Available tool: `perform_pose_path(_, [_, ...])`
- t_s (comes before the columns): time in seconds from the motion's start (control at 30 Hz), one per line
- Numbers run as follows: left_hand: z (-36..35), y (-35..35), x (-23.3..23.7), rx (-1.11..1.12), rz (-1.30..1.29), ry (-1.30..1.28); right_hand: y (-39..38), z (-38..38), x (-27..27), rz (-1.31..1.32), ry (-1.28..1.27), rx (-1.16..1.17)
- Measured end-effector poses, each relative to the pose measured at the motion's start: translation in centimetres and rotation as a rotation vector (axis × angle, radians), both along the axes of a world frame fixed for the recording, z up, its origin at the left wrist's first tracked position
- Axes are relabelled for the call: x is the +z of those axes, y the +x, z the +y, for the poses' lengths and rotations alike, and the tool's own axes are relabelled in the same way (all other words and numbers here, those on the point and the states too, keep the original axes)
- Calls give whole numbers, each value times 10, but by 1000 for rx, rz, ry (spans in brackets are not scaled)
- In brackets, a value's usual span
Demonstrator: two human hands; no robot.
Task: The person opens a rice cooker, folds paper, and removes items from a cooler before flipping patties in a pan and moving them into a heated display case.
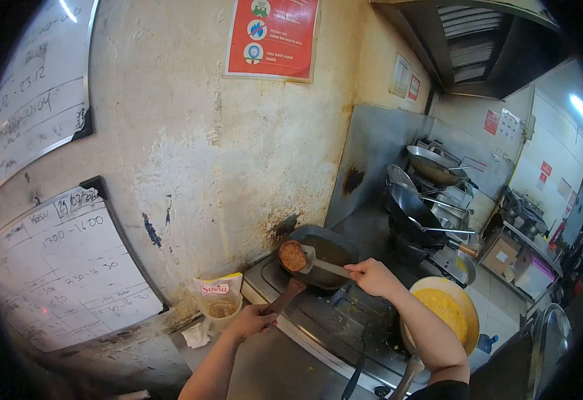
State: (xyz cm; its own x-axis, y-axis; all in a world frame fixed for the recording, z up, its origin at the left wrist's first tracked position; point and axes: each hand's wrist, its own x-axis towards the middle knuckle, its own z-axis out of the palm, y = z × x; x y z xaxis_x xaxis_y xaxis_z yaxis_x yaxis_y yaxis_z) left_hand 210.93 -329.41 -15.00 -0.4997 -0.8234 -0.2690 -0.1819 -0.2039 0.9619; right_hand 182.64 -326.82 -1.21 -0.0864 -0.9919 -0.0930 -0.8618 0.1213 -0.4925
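My left hand is wrapped round the brown handle of a dark frying pan on the stove by the wall. In my right hand is a grey spatula, gripped by its handle. A round browned patty rests on the spatula's blade, over the pan's left side. Oil shows in the bottom of the pan. Under my right forearm stands a second pan holding yellow food, partly covered by the arm.
A tub with a Sovia bag stands left of the stove, beside a crumpled white tissue. A dark-handled utensil lies across the stove front. Dark woks sit further right, beneath a range hood. Whiteboards hang at left.
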Motion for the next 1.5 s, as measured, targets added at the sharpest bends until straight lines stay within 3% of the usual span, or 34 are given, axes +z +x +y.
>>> perform_pose_path(0.27, [2, 0, 3, 5, -46, 13, -18, -6, -19, -91, -40, 27])
perform_pose_path(0.33, [6, 1, 4, 26, -7, 4, -26, -7, -23, -444, 86, -112])
perform_pose_path(0.63, [11, 4, -2, 51, 33, 0, -45, 6, -32, -877, 271, -289])
perform_pose_path(0.9, [30, 12, -1, 121, 27, -61, -55, 29, -1, -780, 144, -217])
perform_pose_path(0.97, [40, 21, -6, 127, -147, -29, -39, 47, 28, -782, 116, -223])
perform_pose_path(1.03, [63, 40, -13, 151, -176, -29, -31, 63, 46, -756, 121, -179])
perform_pose_path(1.1, [95, 64, -7, 10, -247, -98, -9, 82, 69, -732, 123, -120])
perform_pose_path(1.13, [104, 80, -36, -70, -240, -237, 6, 94, 83, -721, 137, -111])
perform_pose_path(1.17, [121, 95, -21, -40, -243, -229, 21, 106, 94, -713, 151, -102])
perform_pose_path(1.23, [162, 129, 11, -238, -282, -56, 45, 122, 108, -744, 196, -59])
perform_pose_path(1.27, [180, 146, 16, -197, -283, -43, 62, 131, 117, -748, 221, -48])
perform_pose_path(1.33, [222, 181, 19, -365, -267, -69, 96, 146, 130, -743, 260, -3])
perform_pose_path(1.43, [289, 227, 19, -300, -143, -106, 159, 163, 143, -723, 249, 94])
perform_pose_path(1.5, [334, 250, 15, -162, -231, -68, 190, 167, 145, -749, 255, 296])
